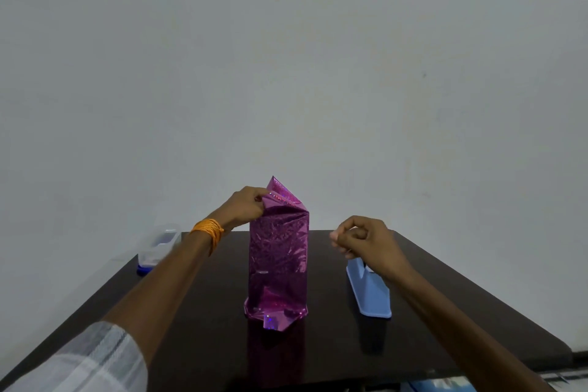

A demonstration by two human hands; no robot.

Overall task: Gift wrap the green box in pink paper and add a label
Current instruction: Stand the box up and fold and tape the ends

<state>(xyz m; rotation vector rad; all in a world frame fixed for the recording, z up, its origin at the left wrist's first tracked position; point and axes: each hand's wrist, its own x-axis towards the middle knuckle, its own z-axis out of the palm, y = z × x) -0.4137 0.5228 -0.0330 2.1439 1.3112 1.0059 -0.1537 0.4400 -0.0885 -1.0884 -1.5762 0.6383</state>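
While the wrapped box (pixel 278 261) stands upright on the dark table (pixel 197 328), the left hand (pixel 246 205) is at its top left corner, thumb and fingers pinching the loose pink paper (pixel 281 197) there. The green box itself is not visible, fully covered by the shiny foil wrap. Above the pinch the paper rises to a pointed, unfolded flap. Below the left hand the wrap runs straight down to the table, where folded flaps splay out at the base. A short clear strip (pixel 262 272) sits on the front face, under the left hand. Orange thread band (pixel 208 232) round the left wrist; pale checked sleeve (pixel 89 360) further back on that arm.

The right hand (pixel 362 239) is off to the right of the wrapped box, apart from it, in the air and lower than the left hand. Its fingers are curled in, thumb tip against the forefinger; whether anything thin is pinched between them, cannot tell. Just below the right hand a light blue tape dispenser (pixel 369 293) stands on the table, partly hidden by the wrist. Whether hand and dispenser touch: cannot tell. Beyond the left forearm, at the table's far left corner, is a clear plastic container (pixel 157 247) with a blue base. Plain pale wall (pixel 286 57) beyond both hands.
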